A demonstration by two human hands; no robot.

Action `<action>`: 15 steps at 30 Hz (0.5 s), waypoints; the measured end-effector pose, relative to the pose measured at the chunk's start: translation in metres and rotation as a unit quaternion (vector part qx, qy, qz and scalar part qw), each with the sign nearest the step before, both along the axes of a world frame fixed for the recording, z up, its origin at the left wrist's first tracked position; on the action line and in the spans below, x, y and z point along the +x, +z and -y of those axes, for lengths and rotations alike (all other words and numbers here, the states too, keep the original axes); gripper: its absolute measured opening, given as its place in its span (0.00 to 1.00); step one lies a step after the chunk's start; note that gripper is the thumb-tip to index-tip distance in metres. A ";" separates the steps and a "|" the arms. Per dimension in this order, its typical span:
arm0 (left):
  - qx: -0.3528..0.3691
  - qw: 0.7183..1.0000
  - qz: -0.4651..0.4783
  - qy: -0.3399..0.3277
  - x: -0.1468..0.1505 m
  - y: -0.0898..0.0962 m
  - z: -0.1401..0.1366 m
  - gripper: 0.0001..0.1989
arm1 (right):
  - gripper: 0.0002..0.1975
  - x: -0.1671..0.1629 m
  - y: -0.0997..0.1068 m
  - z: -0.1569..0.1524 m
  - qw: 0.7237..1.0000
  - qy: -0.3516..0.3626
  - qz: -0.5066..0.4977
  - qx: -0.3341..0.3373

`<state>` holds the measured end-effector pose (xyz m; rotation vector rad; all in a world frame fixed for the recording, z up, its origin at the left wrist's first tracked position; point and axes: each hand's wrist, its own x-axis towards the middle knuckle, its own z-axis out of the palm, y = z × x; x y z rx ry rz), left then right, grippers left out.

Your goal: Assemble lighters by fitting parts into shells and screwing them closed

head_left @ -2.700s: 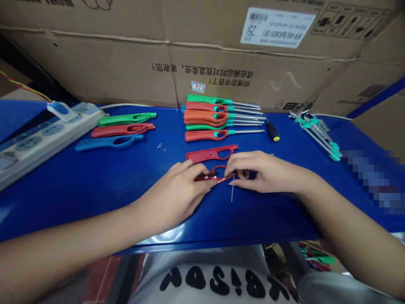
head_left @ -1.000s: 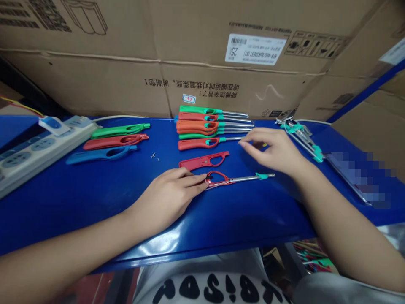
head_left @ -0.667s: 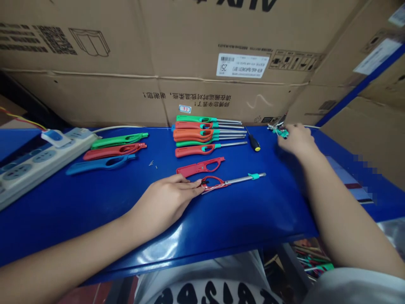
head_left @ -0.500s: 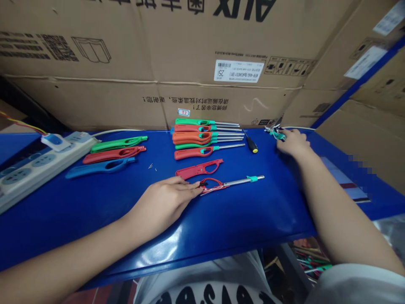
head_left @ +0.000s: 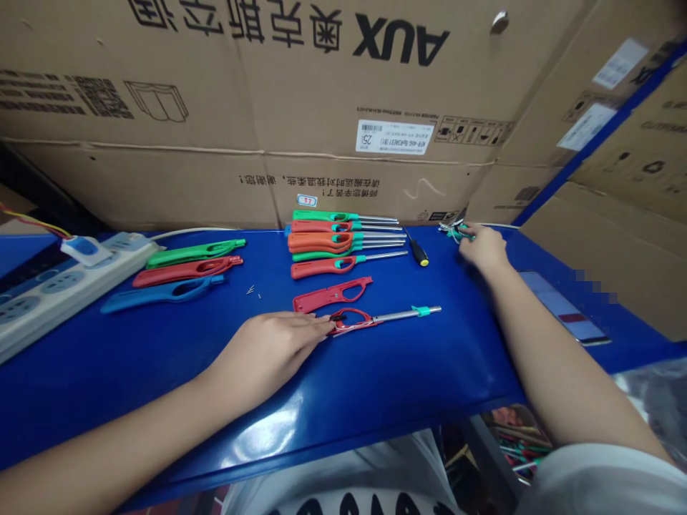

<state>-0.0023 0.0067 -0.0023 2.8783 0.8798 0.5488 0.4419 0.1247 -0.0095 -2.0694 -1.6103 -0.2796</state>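
My left hand (head_left: 273, 350) lies over the handle end of an opened red gas lighter (head_left: 351, 313), its fingers closed on it. The lighter's metal tube (head_left: 397, 315) points right and carries a teal collar (head_left: 423, 311) near its tip. Just behind lies a separate red handle half (head_left: 333, 293). At the back right, my right hand (head_left: 486, 250) reaches into a small heap of teal and metal parts (head_left: 451, 229). Its fingers are pinched together, and what is between them is hidden.
Several assembled lighters (head_left: 322, 243) lie in a stack behind, beside a screwdriver (head_left: 418, 254). Green, red and blue handle shells (head_left: 187, 266) are near a power strip (head_left: 69, 279). Small pins (head_left: 250, 290) lie on the blue table (head_left: 376, 379). A phone (head_left: 563, 307) is at right; a cardboard box (head_left: 295, 114) stands behind.
The camera view has tilted slightly up, so everything sits a little lower and further left. My left hand stays on the lighter; my right hand stays at the parts heap.
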 end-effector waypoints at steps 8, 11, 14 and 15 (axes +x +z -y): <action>0.019 0.994 -0.066 0.079 0.004 0.004 0.006 0.19 | 0.17 -0.046 0.026 0.013 0.950 0.130 -0.277 0.061; 0.023 0.994 -0.072 0.077 0.005 0.006 0.008 0.19 | 0.17 -0.072 0.033 0.025 0.887 0.205 -0.413 -0.006; 0.015 0.996 -0.054 0.066 0.005 0.005 0.008 0.17 | 0.20 -0.094 0.037 0.039 0.867 0.252 -0.410 -0.128; 0.012 0.997 -0.048 0.063 0.004 0.005 0.008 0.16 | 0.20 -0.099 0.037 0.042 0.856 0.274 -0.402 -0.173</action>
